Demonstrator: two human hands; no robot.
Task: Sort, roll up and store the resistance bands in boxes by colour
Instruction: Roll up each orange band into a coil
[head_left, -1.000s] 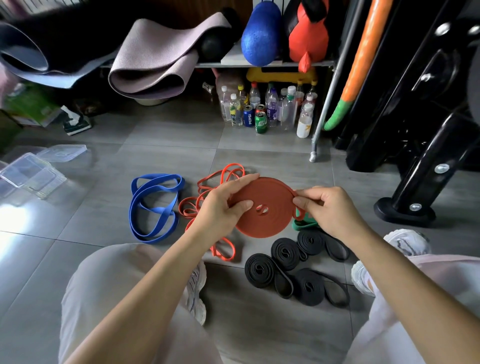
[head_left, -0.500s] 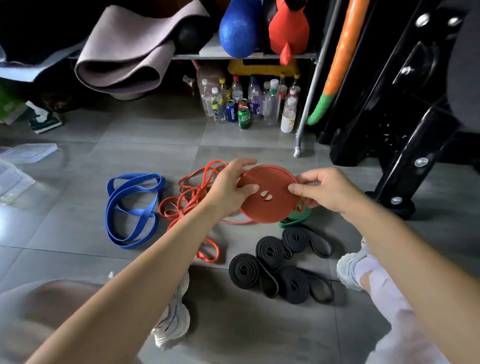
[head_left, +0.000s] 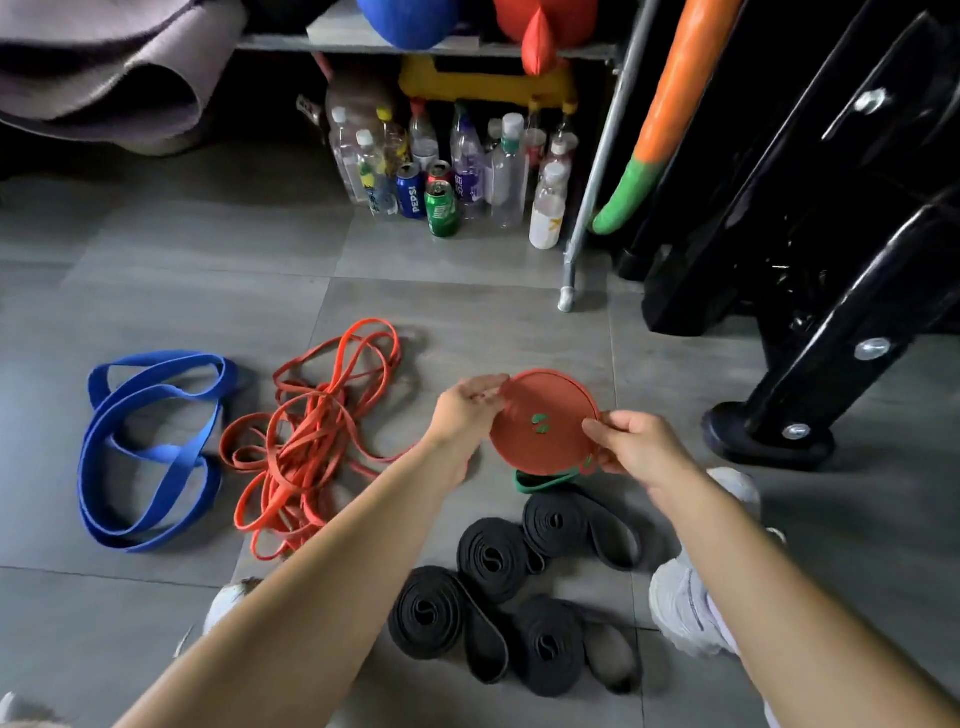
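Hands hold a tightly coiled flat disc of orange-red rubber resistance band (head_left: 543, 423) above the grey tiled floor (head_left: 467, 291), both forearms reaching in from the near edge. The left hand (head_left: 470, 410) pinches the disc's far left rim with curled fingers. The right hand (head_left: 631, 444) pinches the right rim, thumb on the face, fingers hidden behind. A green band (head_left: 540, 483) lies beneath, mostly covered. Four black rolled bands (head_left: 491, 558) sit nearer. Loose thin orange bands (head_left: 306, 441) and a blue flat band (head_left: 145, 447) lie to the left. Far back, clear plastic bottles (head_left: 506, 171) and drink cans (head_left: 441, 208) stand under a shelf (head_left: 363, 44), their contents unclear.
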